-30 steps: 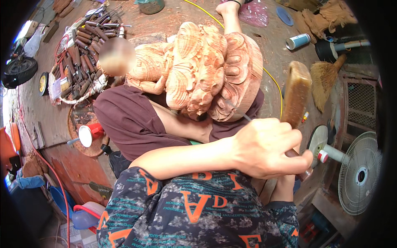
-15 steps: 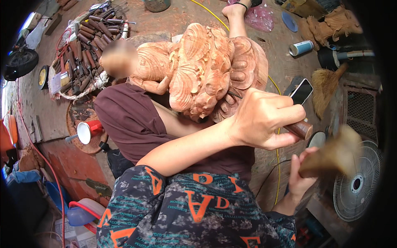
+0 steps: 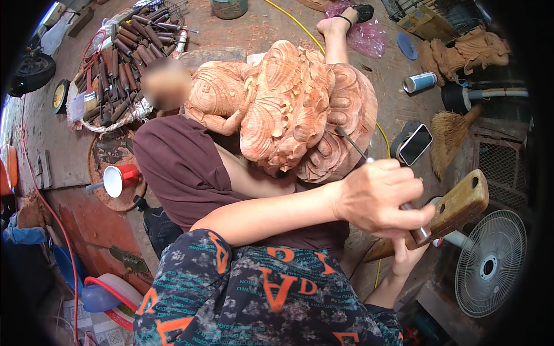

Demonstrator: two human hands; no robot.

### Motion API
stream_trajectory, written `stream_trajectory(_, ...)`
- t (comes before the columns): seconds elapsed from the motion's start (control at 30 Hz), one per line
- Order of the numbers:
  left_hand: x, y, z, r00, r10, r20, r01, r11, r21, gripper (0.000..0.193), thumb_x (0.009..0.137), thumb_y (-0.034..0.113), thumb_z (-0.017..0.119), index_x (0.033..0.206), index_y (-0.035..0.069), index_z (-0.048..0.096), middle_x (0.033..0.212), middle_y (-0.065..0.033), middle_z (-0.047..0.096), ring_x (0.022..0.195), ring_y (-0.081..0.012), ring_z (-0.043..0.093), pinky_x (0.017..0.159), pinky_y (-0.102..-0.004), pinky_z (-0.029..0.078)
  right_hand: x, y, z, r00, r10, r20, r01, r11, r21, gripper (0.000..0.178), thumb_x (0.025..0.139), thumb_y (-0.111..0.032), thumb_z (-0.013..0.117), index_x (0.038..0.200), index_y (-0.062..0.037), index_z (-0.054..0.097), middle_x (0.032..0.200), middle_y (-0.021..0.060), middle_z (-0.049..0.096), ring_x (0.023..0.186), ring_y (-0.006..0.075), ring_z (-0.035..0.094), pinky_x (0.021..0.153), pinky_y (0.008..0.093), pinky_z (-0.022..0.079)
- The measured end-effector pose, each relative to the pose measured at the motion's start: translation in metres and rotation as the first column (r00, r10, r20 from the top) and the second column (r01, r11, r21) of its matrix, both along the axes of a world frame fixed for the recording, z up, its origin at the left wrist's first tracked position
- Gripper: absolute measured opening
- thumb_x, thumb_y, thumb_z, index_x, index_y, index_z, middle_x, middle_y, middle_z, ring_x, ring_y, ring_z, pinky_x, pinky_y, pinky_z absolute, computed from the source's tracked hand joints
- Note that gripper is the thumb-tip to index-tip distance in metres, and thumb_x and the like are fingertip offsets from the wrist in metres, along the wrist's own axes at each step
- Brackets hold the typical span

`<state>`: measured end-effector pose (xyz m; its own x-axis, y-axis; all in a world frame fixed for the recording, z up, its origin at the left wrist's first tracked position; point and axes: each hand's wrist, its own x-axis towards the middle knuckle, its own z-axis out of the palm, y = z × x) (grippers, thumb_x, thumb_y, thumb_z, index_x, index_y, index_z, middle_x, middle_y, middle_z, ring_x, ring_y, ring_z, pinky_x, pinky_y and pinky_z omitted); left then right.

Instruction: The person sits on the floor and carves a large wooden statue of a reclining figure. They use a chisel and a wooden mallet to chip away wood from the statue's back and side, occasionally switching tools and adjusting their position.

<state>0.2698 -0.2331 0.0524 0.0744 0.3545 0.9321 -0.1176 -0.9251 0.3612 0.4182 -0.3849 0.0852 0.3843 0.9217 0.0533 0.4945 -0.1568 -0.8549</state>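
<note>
1. Reddish wood, carved figure [image 3: 288,104], one: lying on its side across the person's legs, head end leftward, petalled base rightward. Head blurred.
2. Left hand [image 3: 378,196]: fingers curled tightly round the handle of a chisel, no gap showing.
3. Chisel [image 3: 354,145], one: thin dark shaft slanting up and left, its tip at the petalled base; whether it bites into the wood, cannot tell.
4. Right hand [image 3: 401,262]: below the left, partly hidden by it; fingers wrapped about the handle of a mallet, exact closure unclear.
5. Wooden mallet [image 3: 459,202], one: tilted, yellowish-brown head up and right, just beyond the chisel's butt; contact between them cannot be told.
6. Dark-handled tools [image 3: 124,72], many: heaped within a rope rim [image 3: 124,124], left of the carving.
7. Sundries, rightward: phone [image 3: 415,145], straw broom [image 3: 447,138], fan [image 3: 490,265].
</note>
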Motion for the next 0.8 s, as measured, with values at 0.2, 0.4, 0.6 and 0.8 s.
stream_trajectory(0.2, 0.000, -0.014, -0.004, 0.988, 0.039, -0.148, -0.075, 0.966, -0.248, 0.032, 0.069, 0.027, 0.066, 0.098, 0.015, 0.064, 0.064, 0.0017, 0.036, 0.050, -0.0124, 0.042, 0.043, -0.0271, 0.031, -0.012, 0.011, 0.004, 0.995, 0.055, -0.083, -0.053, 0.998, 0.027, 0.050, 0.074, 0.000, 0.069, 0.119, 0.0032, 0.049, 0.110, 0.0107, 0.058, 0.098, 0.0174, 0.057, 0.091, 0.0313, 0.042)
stream_trajectory(0.4, 0.015, 0.011, 0.017, 0.994, 0.108, -0.019, -0.109, 0.994, -0.016, 0.021, 0.071, 0.026, 0.062, 0.089, 0.017, 0.060, 0.065, 0.0016, 0.037, 0.051, -0.0109, 0.044, 0.042, -0.0256, 0.032, -0.009, 0.014, 0.006, 0.985, 0.083, -0.152, -0.058, 0.985, 0.161, 0.065, 0.077, -0.001, 0.065, 0.134, 0.0049, 0.036, 0.126, 0.0170, 0.050, 0.116, 0.0238, 0.051, 0.102, 0.0380, 0.037)
stream_trajectory(0.6, 0.017, 0.018, 0.014, 0.998, 0.010, -0.059, -0.014, 0.997, -0.074, 0.032, 0.065, 0.041, 0.065, 0.082, 0.015, 0.056, 0.060, 0.0006, 0.038, 0.046, -0.0160, 0.048, 0.039, -0.0306, 0.035, -0.006, 0.006, 0.001, 0.992, -0.066, -0.104, 0.084, 0.980, 0.183, 0.063, 0.074, 0.005, 0.058, 0.134, 0.0067, 0.036, 0.125, 0.0144, 0.049, 0.114, 0.0222, 0.051, 0.102, 0.0359, 0.036)
stream_trajectory(0.8, 0.017, 0.020, 0.016, 0.998, -0.022, -0.060, 0.015, 0.992, -0.122, 0.033, 0.063, 0.042, 0.067, 0.075, 0.015, 0.051, 0.059, 0.0001, 0.039, 0.045, -0.0179, 0.050, 0.038, -0.0330, 0.036, -0.008, 0.008, 0.005, 0.995, -0.060, -0.075, 0.076, 0.970, 0.232, 0.054, 0.072, 0.005, 0.055, 0.124, 0.0047, 0.040, 0.115, 0.0127, 0.051, 0.105, 0.0204, 0.052, 0.098, 0.0332, 0.037)
